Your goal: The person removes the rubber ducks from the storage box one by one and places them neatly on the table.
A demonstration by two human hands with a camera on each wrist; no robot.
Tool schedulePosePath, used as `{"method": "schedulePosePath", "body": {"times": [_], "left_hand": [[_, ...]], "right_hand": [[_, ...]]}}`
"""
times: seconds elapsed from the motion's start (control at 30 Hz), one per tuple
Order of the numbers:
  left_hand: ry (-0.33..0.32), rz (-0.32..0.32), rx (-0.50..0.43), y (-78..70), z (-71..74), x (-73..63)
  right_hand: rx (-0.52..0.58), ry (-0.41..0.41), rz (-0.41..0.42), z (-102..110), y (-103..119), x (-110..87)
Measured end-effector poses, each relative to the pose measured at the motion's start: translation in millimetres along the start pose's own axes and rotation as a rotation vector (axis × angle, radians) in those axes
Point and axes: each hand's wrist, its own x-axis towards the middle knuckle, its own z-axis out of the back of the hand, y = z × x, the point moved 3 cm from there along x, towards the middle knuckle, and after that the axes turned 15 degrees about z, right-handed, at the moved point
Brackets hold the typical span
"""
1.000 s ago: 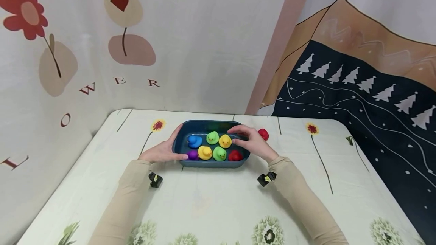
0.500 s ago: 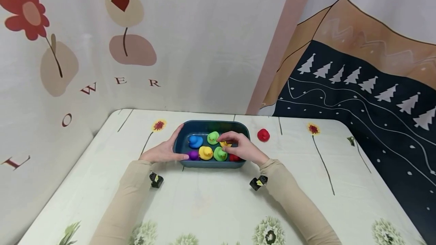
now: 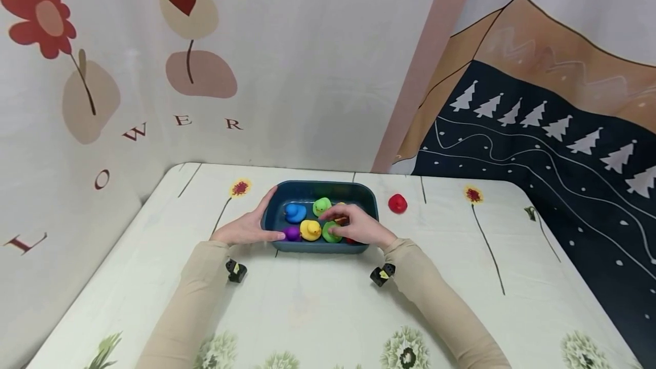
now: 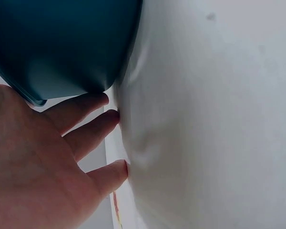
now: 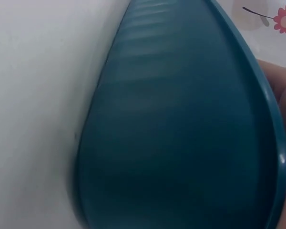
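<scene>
My left hand (image 3: 248,226) holds the left end of a dark blue plastic container (image 3: 318,247), its thumb over the near rim. In the left wrist view, its other fingers (image 4: 93,133) spread beside and under the container's end. My right hand (image 3: 356,225) reaches over the right side, fingers bent and apart, thumb touching or just above a green rubber duck (image 3: 329,234). Also inside are a blue duck (image 3: 295,213), another green duck (image 3: 321,206), a yellow duck (image 3: 310,230) and a purple duck (image 3: 292,234). A second yellow duck and a red one are mostly hidden by my right hand.
A red duck (image 3: 397,204) sits on the table to the right of the container. A white flowered cloth (image 3: 307,300) covers the table. Printed curtains (image 3: 307,73) hang behind it.
My right hand has moved left and lower, from the container's right rim to over the yellow and green ducks. The red duck on the table has come into full view. My left hand stays put.
</scene>
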Motion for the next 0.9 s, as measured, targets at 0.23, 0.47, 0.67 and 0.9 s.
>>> {"method": "schedulePosePath", "body": {"times": [0.23,0.47,0.67,0.9], "left_hand": [[0.002,0.011,-0.004,-1.4,-0.2,-0.3],[0.007,0.004,-0.023,-2.8,0.0,-1.8],[0.005,0.002,-0.019,-1.2,-0.1,-1.2],[0.002,0.002,-0.013,-0.3,-1.5,-0.4]], "right_hand": [[-0.009,0.068,-0.105,-1.1,-4.9,0.9],[-0.041,0.056,-0.121,-2.4,-8.3,1.5],[-0.065,0.031,-0.099,-2.8,-7.2,1.1],[-0.083,-0.007,-0.055,0.1,-2.6,-1.3]]}}
